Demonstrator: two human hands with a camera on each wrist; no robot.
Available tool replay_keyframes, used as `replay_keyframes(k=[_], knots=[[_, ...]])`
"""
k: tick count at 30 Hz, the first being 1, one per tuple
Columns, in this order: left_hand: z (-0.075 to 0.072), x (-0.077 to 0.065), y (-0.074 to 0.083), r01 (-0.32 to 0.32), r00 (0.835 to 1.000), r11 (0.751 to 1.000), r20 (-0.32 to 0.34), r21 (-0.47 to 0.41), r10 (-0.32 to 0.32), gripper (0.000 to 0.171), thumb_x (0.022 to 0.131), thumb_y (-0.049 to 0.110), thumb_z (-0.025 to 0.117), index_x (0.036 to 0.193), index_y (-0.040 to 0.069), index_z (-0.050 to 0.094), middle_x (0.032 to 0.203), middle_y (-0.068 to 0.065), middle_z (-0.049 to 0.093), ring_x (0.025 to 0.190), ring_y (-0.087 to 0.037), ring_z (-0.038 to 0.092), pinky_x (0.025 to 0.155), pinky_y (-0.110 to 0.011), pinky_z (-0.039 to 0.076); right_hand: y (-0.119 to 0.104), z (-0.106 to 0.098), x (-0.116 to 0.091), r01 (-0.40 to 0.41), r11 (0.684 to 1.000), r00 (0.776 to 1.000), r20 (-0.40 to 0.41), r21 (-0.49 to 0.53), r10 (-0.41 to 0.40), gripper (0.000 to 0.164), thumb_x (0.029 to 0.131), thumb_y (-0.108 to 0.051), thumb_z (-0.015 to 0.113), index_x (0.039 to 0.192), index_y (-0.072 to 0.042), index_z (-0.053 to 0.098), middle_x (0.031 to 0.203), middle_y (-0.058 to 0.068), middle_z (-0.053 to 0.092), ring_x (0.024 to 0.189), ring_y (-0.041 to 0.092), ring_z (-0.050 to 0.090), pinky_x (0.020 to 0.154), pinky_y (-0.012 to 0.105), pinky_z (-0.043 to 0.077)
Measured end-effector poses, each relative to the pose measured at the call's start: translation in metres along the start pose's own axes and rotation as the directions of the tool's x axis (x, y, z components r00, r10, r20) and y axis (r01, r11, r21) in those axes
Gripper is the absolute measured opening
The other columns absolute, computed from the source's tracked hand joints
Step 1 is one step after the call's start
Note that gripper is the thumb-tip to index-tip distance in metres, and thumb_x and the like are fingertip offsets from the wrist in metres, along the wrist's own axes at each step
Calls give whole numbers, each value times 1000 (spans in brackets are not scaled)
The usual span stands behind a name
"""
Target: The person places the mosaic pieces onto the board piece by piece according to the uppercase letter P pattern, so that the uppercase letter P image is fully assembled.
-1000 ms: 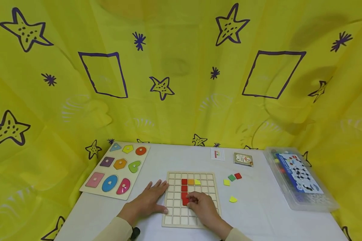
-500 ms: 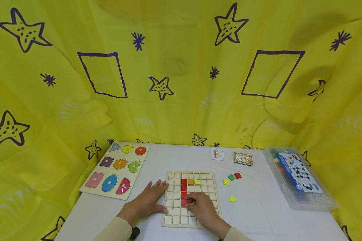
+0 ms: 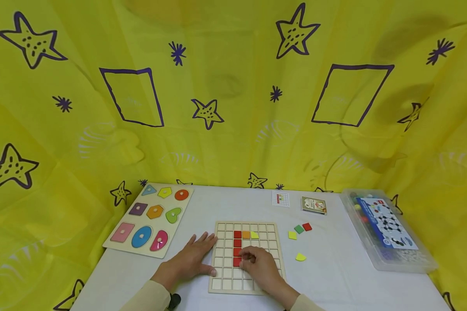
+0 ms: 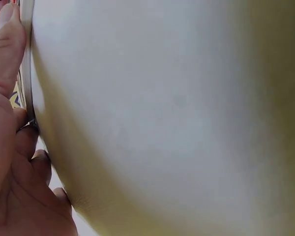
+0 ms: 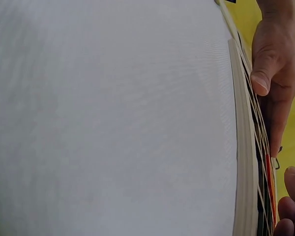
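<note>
A wooden grid board lies on the white table in the head view. Its third column bears several red square tiles, with an orange tile and a yellow piece beside the top one. Over the board, my right hand has bent fingers, thumb and index tips apart at the right edge of the lowest red tile, which looks flat in its cell. My left hand is spread along the board's left side, fingertips and thumb at the rim; the left wrist view shows its thumb against that edge.
Right of the board lie loose pieces: a green tile, a red tile, a yellow tile and a yellow quarter-round piece. Behind are a pattern card and card box. A shape puzzle and plastic case flank them.
The lowest red tile, askew beneath the right fingertips a second ago, now sits square in its cell. The right fingertips have shifted slightly; the left hand has stayed put.
</note>
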State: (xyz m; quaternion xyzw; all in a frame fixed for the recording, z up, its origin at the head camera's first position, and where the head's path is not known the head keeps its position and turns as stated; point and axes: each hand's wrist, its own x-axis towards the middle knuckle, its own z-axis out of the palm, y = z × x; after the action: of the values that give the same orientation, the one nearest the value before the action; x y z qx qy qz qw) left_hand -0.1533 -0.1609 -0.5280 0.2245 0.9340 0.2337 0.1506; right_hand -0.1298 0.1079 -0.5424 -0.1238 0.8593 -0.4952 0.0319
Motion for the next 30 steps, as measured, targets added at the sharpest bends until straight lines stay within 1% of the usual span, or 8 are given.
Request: replay_keyframes(k=[5, 10, 14, 17, 20, 23, 26, 30], knots=[[1, -3, 1, 5, 1000, 1000, -6, -15, -5, 102, 85, 57, 80, 164, 8, 38, 172, -9, 35, 162, -36, 22, 132, -63, 10, -2, -2, 1, -35, 996, 999, -6, 82, 36, 20, 88, -9, 84, 107, -9, 77, 95, -1, 70, 81, 9, 56, 70, 19, 51], [3, -7, 0, 28, 1000, 999, 1, -22, -28, 100, 87, 59, 78, 165, 12, 37, 173, -5, 34, 163, -33, 20, 133, -62, 7, -3, -6, 2, -49, 991, 999, -3, 122, 50, 23, 87, -7, 84, 109, -7, 77, 96, 2, 70, 81, 10, 55, 68, 19, 50], [2, -8, 0, 41, 999, 999, 14, -33, -41, 107, 82, 61, 81, 166, 14, 34, 174, -4, 31, 164, -33, 18, 133, -61, 5, -4, -12, 6, -29, 989, 1000, 6, 142, 28, 23, 88, -6, 83, 110, -6, 77, 97, 4, 71, 82, 9, 55, 69, 19, 50], [2, -8, 0, 48, 999, 998, 22, -40, -47, 114, 76, 61, 86, 166, 15, 33, 174, -4, 30, 164, -33, 17, 133, -61, 4, -2, -23, 11, -19, 989, 1000, 1, 147, 19, 23, 89, -5, 82, 112, -4, 77, 98, 5, 72, 83, 9, 57, 69, 19, 50], [2, -8, 0, 56, 998, 997, 24, -48, -54, 117, 73, 61, 88, 166, 15, 34, 174, -4, 31, 164, -33, 17, 133, -60, 5, 2, -43, 19, -48, 991, 998, -37, 124, 53, 24, 91, -3, 80, 114, -5, 77, 99, 4, 72, 84, 11, 57, 67, 20, 49], [3, -8, 0, 58, 998, 997, 21, -51, -57, 117, 73, 60, 88, 166, 15, 34, 174, -4, 31, 164, -33, 17, 133, -60, 5, 11, -72, 28, -90, 994, 990, -106, 68, 97, 26, 91, -1, 79, 117, -6, 77, 100, 4, 72, 87, 14, 57, 67, 21, 49], [4, -7, 0, 53, 999, 997, 15, -55, -53, 116, 74, 59, 88, 166, 14, 35, 174, -5, 32, 164, -34, 18, 133, -60, 5, 26, -105, 36, -116, 993, 982, -150, 20, 118, 31, 91, -1, 78, 122, -3, 75, 107, 12, 75, 91, 17, 60, 70, 22, 50], [6, -6, -1, 46, 999, 998, 7, -42, -46, 115, 74, 60, 87, 166, 13, 35, 173, -6, 33, 163, -34, 19, 133, -60, 6, 53, -145, 43, -168, 986, 976, -140, -6, 166, 41, 94, -5, 76, 134, 1, 68, 123, 22, 71, 102, 25, 63, 75, 22, 53]])
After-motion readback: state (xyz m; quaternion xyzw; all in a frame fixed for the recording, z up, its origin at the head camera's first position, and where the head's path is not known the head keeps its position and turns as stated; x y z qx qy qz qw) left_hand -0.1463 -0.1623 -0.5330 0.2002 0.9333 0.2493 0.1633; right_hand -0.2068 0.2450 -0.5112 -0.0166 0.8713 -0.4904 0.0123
